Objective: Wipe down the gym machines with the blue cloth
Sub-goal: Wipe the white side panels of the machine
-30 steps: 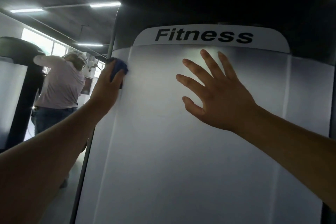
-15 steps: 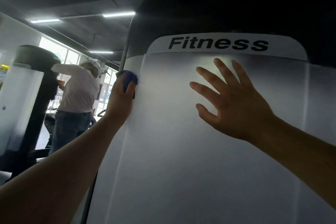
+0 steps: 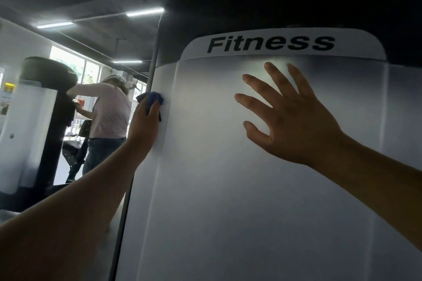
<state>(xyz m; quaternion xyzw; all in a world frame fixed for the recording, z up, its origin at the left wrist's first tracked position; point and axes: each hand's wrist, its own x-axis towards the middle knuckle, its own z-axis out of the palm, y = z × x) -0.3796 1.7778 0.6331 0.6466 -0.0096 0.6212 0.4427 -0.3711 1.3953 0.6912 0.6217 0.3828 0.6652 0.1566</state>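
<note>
My left hand (image 3: 145, 124) fingers pinch the blue cloth (image 3: 152, 99) against the machine panel (image 3: 228, 189); my right hand (image 3: 294, 121) fingers lie spread.

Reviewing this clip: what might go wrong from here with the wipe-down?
1. The blue cloth is bunched small in the left hand at the left edge of the white panel; the broad front face may get skipped.
2. The bare right hand, fingers spread against or just off that panel, could leave fresh smudges.
</note>
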